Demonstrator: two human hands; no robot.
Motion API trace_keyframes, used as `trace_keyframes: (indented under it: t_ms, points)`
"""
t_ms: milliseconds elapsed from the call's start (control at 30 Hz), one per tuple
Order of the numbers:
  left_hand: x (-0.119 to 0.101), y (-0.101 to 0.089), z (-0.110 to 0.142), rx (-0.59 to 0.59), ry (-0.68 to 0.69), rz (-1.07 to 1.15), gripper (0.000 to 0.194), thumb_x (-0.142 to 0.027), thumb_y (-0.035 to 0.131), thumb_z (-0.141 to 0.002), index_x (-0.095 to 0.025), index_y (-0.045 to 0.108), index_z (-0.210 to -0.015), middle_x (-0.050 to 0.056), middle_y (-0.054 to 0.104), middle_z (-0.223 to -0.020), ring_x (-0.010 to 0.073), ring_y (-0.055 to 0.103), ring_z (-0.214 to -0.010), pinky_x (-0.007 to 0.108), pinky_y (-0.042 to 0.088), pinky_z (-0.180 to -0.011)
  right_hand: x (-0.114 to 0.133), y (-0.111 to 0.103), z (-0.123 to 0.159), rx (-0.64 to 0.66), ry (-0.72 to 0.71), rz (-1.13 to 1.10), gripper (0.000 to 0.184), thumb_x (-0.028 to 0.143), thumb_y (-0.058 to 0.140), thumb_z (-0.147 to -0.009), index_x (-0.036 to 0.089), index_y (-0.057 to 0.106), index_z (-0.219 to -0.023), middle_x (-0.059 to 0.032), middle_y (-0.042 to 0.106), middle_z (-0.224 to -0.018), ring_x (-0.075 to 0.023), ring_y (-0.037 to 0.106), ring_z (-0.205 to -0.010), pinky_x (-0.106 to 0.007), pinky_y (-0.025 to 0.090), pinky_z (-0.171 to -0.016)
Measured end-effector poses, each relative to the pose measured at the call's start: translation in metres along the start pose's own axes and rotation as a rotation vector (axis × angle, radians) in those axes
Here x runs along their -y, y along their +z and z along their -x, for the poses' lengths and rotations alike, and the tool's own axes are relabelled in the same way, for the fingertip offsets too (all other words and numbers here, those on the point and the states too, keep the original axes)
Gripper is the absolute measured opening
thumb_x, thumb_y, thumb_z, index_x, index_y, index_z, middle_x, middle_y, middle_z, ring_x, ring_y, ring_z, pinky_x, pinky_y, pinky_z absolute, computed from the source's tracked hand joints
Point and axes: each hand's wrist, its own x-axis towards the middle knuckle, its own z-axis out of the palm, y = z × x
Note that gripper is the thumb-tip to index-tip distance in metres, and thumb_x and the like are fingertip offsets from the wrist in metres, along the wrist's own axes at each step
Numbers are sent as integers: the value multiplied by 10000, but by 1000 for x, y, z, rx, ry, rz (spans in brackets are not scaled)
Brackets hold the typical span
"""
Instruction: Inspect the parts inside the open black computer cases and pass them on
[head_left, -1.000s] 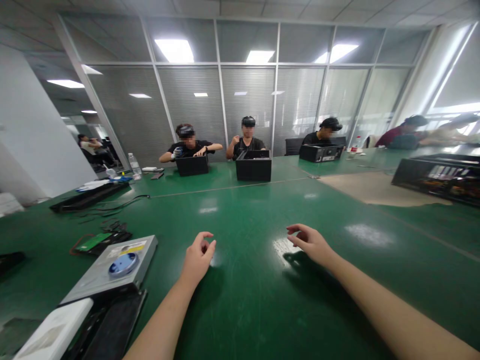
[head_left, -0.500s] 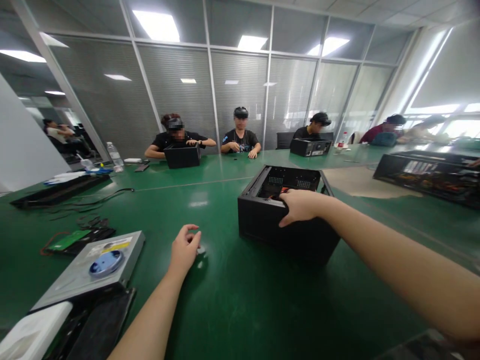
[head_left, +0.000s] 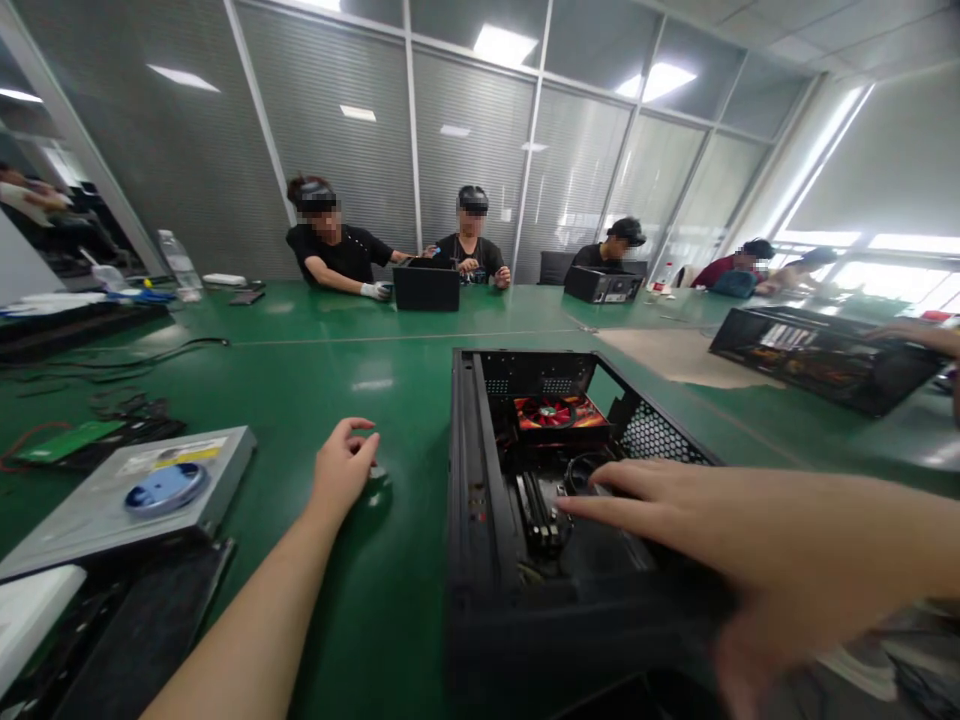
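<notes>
A black computer case (head_left: 469,470) stands open-topped on the green table, near and right of centre. Inside it show a graphics card with a red fan (head_left: 559,412) and several memory slots (head_left: 536,510). Over the case's opening my right hand (head_left: 675,520) has its fingers stretched out; the fingertips reach in beside the slots, and whether they touch anything I cannot tell. Its thumb is blurred low by the near wall. My left hand (head_left: 343,465) rests on the table left of the case, fingers loosely bent and apart. A small glint lies under its fingertips, too unclear to name.
At the left lie a silver optical drive (head_left: 232,455) with a round blue dish (head_left: 166,490) on it, a green circuit board (head_left: 71,440) and a black cable (head_left: 191,350). Co-workers sit across the table with other cases (head_left: 426,288). Another case (head_left: 795,355) lies far right.
The case has come nearer and turned, so more of its inside shows. My right hand has let go of its edge and stretched over the opening. Across the table, a co-worker's case has shifted right.
</notes>
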Motion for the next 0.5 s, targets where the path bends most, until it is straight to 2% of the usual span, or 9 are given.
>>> trace_keyframes:
  t_ms: [67, 133, 167, 233, 300, 400, 500]
  points:
    - [0, 0, 0, 10, -3, -4, 338, -474, 587, -835, -223, 573, -1061, -60, 586, -562, 142, 553, -443, 243, 432, -513, -10, -16, 1, 73, -79, -139, 960, 611, 672, -821, 346, 160, -1589, -68, 487, -1497, -261, 521, -1316, -337, 476, -1038]
    - [0, -1, 0, 18, -9, -18, 339, -477, 589, -834, -224, 576, -1059, -59, 590, -567, 145, 558, -448, 245, 436, -516, -27, -24, -19, -23, -50, -128, 745, 529, 497, -965, 294, 173, -1593, -83, 567, -1420, -235, 584, -1243, -337, 496, -997]
    - [0, -1, 0, 22, -12, -24, 342, -480, 591, -833, -224, 578, -1059, -58, 593, -570, 146, 561, -452, 245, 439, -518, -36, -24, -35, -105, -5, -36, 722, 505, 489, -972, 233, 223, -1585, -125, 585, -1389, -260, 597, -1219, -366, 500, -985]
    - [0, -2, -1, 33, -23, -32, 352, -491, 595, -827, -221, 585, -1053, -54, 598, -576, 148, 565, -457, 246, 442, -516, -51, -15, -73, -204, 90, 236, 798, 511, 614, -893, 118, 343, -1532, -216, 583, -1348, -341, 598, -1191, -437, 493, -974]
    - [1, -3, -3, 41, -36, -29, 357, -502, 597, -820, -214, 593, -1031, -50, 599, -577, 149, 562, -451, 246, 438, -503, -62, 1, -109, -152, 158, 419, 856, 564, 696, -804, 69, 444, -1455, -255, 603, -1273, -384, 627, -1115, -466, 509, -921]
    - [3, -2, -6, 44, -53, -13, 352, -511, 599, -812, -208, 603, -993, -44, 596, -575, 148, 558, -445, 244, 432, -484, -72, 19, -146, -17, 209, 485, 876, 650, 727, -724, 76, 531, -1356, -243, 619, -1196, -373, 674, -991, -433, 542, -798]
    - [4, 0, -7, 61, -64, 7, 345, -510, 607, -806, -211, 607, -977, -38, 596, -575, 152, 565, -458, 243, 437, -476, -79, 24, -159, 32, 205, 522, 832, 545, 830, -652, 93, 567, -1299, -225, 611, -1201, -351, 678, -982, -393, 538, -765]
